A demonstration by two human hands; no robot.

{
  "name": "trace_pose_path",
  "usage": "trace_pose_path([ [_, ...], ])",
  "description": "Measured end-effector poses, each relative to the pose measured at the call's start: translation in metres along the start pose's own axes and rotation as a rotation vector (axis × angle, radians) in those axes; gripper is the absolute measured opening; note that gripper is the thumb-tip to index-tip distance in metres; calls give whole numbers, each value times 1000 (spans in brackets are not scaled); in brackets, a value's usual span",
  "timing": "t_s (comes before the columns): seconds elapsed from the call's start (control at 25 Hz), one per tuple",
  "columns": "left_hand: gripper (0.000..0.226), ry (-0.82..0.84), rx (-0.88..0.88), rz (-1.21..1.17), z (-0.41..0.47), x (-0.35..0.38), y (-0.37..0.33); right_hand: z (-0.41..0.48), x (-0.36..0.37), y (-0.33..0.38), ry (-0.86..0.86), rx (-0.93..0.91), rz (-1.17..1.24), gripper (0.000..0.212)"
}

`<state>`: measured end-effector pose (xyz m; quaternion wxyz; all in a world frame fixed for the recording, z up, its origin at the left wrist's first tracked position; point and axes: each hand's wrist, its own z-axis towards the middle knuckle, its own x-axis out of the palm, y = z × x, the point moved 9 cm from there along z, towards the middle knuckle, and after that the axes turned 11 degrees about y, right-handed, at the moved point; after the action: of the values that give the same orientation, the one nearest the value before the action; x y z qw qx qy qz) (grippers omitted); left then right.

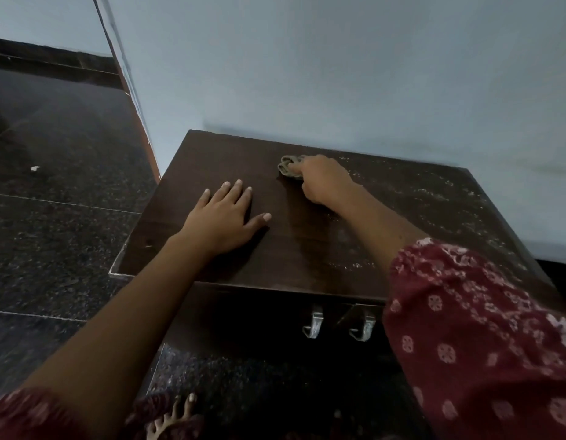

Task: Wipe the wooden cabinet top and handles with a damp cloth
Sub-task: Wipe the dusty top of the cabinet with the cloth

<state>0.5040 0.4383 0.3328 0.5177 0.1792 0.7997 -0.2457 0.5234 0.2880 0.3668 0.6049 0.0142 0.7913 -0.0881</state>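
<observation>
Right grip (322,179): fingers curled and pressed down on a bunched grey-green cloth (289,166), which shows only past the fingertips; the rest lies under the hand. Cloth and hand sit on the cabinet top (307,242), towards its rear edge, near the wall (338,74).

Left grip (227,215): spread flat, palm down, fingers apart, holding nothing. It rests on the left half of the cabinet top, apart from the cloth and nearer the front.

Surface condition: dark brown wood. The area around and between the hands appears clean and slightly glossy. A pale speckled film of dust covers the right portion and runs along the rear edge to the right of the right hand.

Front face: two metal handles (313,325), side by side just below the front edge, both unobstructed. The right sleeve (481,328), dark red with a pale printed pattern, overlaps the front right corner of the cabinet.

Surroundings: dark speckled stone floor (53,217) to the left and in front; a small white scrap (35,168) lies on it, well apart from the cabinet. A bare foot (177,414) shows at the bottom edge.

No brands, labels or legible writing are visible.
</observation>
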Motion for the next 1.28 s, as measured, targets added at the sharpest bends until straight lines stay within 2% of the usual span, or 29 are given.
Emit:
trace_pose_path([
  [0.32, 123, 176, 186, 25, -27, 24, -45, -131, 27, 31, 24, -210, 60, 58],
  [0.48, 128, 194, 209, 58, -31, 29, -59, -181, 42, 29, 44, -309, 99, 59],
  [0.64, 127, 205, 197, 73, -29, 32, -61, -193, 54, 7, 73, -301, 115, 62],
  [0.96, 109, 127, 158, 35, -2, 23, -67, -129, 34, -19, 18, -195, 108, 63],
  [1.28, 98, 91, 115, 57, 14, 19, -73, 18, 9, -47, -7, -52, 107, 55],
])
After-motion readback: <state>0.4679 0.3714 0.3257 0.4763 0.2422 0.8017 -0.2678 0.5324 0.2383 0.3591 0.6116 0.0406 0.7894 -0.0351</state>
